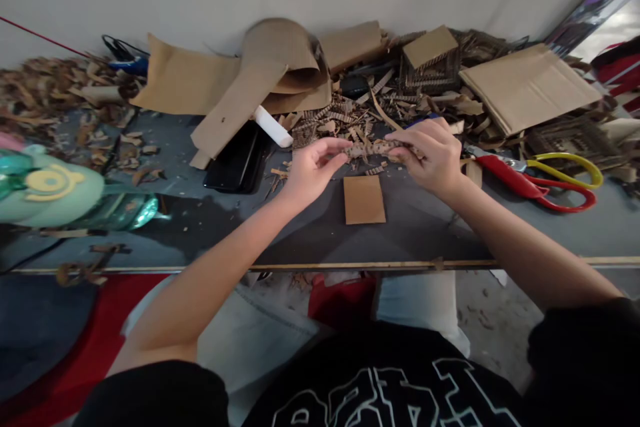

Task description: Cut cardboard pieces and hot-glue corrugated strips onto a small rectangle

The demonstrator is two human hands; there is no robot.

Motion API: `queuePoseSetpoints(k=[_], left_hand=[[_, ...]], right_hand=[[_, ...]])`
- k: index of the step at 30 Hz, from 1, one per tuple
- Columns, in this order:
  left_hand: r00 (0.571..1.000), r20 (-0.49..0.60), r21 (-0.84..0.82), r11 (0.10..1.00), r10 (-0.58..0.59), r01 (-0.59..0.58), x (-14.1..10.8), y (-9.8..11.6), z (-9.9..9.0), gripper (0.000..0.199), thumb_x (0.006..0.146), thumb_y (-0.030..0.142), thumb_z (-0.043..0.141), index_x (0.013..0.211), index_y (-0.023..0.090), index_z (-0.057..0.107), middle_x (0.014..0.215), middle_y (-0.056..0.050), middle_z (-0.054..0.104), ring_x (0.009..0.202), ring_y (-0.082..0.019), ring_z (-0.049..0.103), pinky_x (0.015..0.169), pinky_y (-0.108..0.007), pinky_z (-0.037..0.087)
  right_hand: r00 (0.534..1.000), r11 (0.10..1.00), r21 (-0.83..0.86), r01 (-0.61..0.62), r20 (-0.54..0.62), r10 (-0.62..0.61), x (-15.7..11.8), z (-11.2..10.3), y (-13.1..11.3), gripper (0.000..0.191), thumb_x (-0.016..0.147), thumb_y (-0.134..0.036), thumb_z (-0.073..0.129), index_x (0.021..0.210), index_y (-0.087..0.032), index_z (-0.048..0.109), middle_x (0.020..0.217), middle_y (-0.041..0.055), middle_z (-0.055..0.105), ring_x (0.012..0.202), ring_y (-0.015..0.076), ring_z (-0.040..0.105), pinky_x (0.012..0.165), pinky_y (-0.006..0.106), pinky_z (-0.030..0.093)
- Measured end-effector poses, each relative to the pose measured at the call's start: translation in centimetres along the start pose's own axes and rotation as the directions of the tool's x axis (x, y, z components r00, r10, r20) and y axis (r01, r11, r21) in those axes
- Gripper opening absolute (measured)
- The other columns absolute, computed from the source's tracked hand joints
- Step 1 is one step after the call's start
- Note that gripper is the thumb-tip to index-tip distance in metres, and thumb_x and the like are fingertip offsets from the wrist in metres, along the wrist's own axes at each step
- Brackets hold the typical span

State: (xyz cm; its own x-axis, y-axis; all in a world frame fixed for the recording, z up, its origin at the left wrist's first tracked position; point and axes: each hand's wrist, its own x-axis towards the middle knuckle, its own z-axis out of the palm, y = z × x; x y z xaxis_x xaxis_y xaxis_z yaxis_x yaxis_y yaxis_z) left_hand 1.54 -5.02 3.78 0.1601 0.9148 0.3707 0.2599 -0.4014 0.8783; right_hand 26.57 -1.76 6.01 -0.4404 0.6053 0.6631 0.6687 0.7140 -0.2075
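Black shirt [390,360] below near edge of tabletop [310,240]; left hand [311,172] and right hand [434,153] pinch corrugated strip [371,148], best held gently taut.

The right hand [434,155] pinches a narrow, ridged brown cardboard strip [371,148], and the left hand [311,172] has its fingertips at the other end. Just below lies a flat, square brown cardboard piece [365,200] on the dark grey tabletop [300,237]. Scissors with red and yellow handles [515,177] lie beside the right hand; a black smartphone [230,170] lies left of the left hand, near a white bar [273,127].
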Motion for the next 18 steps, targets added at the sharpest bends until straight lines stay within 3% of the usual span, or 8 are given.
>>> queuePoseSetpoints(k=[3, 5, 8, 11, 15, 18], left_hand=[[0.963, -0.15, 0.403, 0.903, 0.224, -0.147, 0.5, 0.6, 0.0, 0.05, 0.093, 0.06, 0.063, 0.126, 0.023, 0.064, 0.134, -0.013, 0.064, 0.129, -0.029, 0.058, 0.109, -0.045, 0.051], [0.927, -0.157, 0.5, 0.837, 0.341, -0.223, 1.0, 1.2, 0.7, 0.052, 0.095, 0.056, 0.061, 0.137, 0.026, 0.056, 0.137, -0.013, 0.06, 0.134, -0.031, 0.054, 0.115, -0.047, 0.045], [0.891, -0.148, 0.548, 0.786, 0.429, -0.287, 1.9, 1.5, 2.3, 0.053, 0.095, 0.053, 0.061, 0.141, 0.027, 0.051, 0.134, -0.014, 0.062, 0.13, -0.03, 0.057, 0.115, -0.047, 0.045], [0.877, -0.042, 0.556, 0.741, 0.478, -0.377, 2.3, 0.5, 3.8, 0.036, 0.1, 0.049, 0.055, 0.127, 0.026, 0.062, 0.123, -0.011, 0.069, 0.123, -0.027, 0.062, 0.113, -0.046, 0.046], [0.89, 0.015, 0.543, 0.744, 0.455, -0.389, 1.5, -1.1, 4.5, 0.037, 0.102, 0.048, 0.051, 0.128, 0.024, 0.063, 0.115, -0.009, 0.074, 0.114, -0.023, 0.067, 0.106, -0.043, 0.051], [0.9, -0.024, 0.542, 0.762, 0.436, -0.355, 0.8, -1.2, 4.5, 0.035, 0.1, 0.048, 0.055, 0.121, 0.023, 0.067, 0.112, -0.008, 0.076, 0.111, -0.022, 0.068, 0.103, -0.042, 0.053]], right_hand=[[0.991, 0.99, -0.045, -0.132, -0.01, 0.131, -0.8, 0.4, -0.8, 0.042, 0.1, -0.055, 0.049, 0.1, -0.022, 0.076, 0.091, 0.007, 0.077, 0.083, 0.0207, 0.071, 0.08, 0.035, 0.051], [0.976, 0.974, -0.052, -0.218, -0.013, 0.218, -1.2, 0.7, -1.3, 0.038, 0.099, -0.049, 0.051, 0.102, -0.02, 0.075, 0.091, 0.0075, 0.077, 0.079, 0.0196, 0.071, 0.072, 0.031, 0.051], [0.966, 0.966, -0.017, -0.258, -0.012, 0.258, -1.5, 1.0, -1.5, 0.039, 0.1, -0.046, 0.048, 0.106, -0.018, 0.075, 0.088, 0.0075, 0.077, 0.074, 0.0178, 0.071, 0.064, 0.027, 0.049], [0.967, 0.968, 0.002, -0.252, 0.023, 0.252, -2.0, 1.1, -1.4, 0.04, 0.101, -0.044, 0.047, 0.109, -0.017, 0.075, 0.086, 0.0076, 0.077, 0.074, 0.0174, 0.072, 0.064, 0.026, 0.05], [0.97, 0.975, -0.025, -0.219, 0.099, 0.22, -2.5, 0.9, -1.4, 0.04, 0.102, -0.044, 0.045, 0.115, -0.018, 0.073, 0.098, 0.0089, 0.078, 0.085, 0.0195, 0.074, 0.071, 0.026, 0.054], [0.977, 0.989, -0.037, -0.141, 0.157, 0.145, -2.6, 0.7, -1.3, 0.04, 0.104, -0.043, 0.043, 0.113, -0.02, 0.074, 0.104, 0.009, 0.078, 0.092, 0.0204, 0.074, 0.075, 0.027, 0.055]])
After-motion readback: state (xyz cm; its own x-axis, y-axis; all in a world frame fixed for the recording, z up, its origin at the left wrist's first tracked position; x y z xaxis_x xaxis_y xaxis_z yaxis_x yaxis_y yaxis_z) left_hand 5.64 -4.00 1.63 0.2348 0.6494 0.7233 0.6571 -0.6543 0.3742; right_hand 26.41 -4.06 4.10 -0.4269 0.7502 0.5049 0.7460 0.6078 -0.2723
